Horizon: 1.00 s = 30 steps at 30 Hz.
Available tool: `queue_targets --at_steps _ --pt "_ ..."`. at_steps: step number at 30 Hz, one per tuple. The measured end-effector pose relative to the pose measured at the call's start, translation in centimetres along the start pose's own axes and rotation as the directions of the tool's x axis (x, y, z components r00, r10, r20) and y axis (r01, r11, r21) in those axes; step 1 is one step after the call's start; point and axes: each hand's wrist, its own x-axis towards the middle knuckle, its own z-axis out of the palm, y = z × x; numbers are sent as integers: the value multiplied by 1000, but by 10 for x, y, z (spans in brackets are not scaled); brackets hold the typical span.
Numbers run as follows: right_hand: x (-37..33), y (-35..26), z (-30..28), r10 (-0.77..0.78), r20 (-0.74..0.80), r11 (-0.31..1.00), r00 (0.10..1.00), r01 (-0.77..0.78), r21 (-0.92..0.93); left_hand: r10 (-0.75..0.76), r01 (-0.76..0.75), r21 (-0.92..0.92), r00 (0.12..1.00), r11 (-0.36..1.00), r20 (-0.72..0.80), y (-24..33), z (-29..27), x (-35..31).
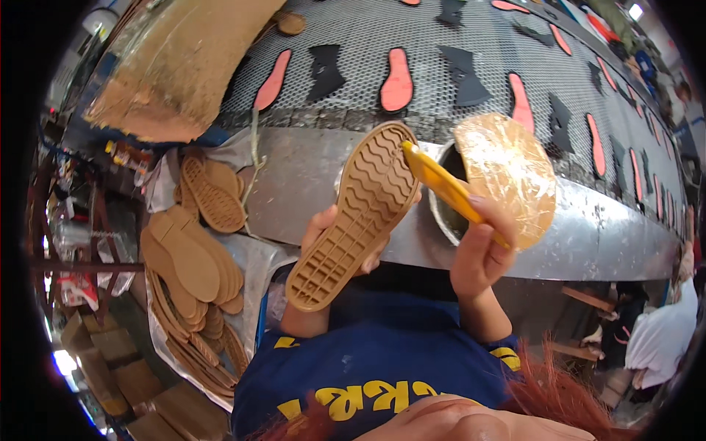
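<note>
My left hand (318, 226) grips a tan shoe sole (368, 195) by its edges, tilted up so the treaded side shows, with waves at the toe half and a square grid at the heel. In my right hand (479, 253) is a yellow flat-handled tool (445, 184), held between thumb and fingers. Its far tip meets the toe edge of the sole; what its working end looks like is hidden. Just beyond the right hand, a round metal pot (443, 213) is partly covered by a shiny tan disc (511, 176).
A mesh conveyor (360, 62) carries pink insoles (397, 79) and black shoe pieces (463, 81) beyond a metal ledge (588, 231). At left, stacked tan soles (187, 253) fill a lined holder, below a large cardboard piece (173, 59). Cardboard boxes (118, 360) stand at the lower left.
</note>
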Motion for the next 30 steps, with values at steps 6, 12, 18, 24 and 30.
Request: queue_targets --at_steps 6,12,18,24,30 --pt "16 6 -10 -144 220 911 965 216 -350 -92 96 -98 995 991 45 -9 -7 -6" --pt "-17 -32 4 -213 445 922 870 330 -203 -84 91 19 970 996 -229 -17 -7 5" --pt "12 2 -29 -25 111 975 993 48 -215 -166 168 -87 986 982 35 -25 -11 4" --pt "-7 -21 -7 -255 367 851 895 388 -355 -100 83 -83 970 993 -223 -30 0 12" --pt "-19 -18 -6 -103 402 995 910 101 27 -127 93 -228 982 969 -138 -25 1 27"
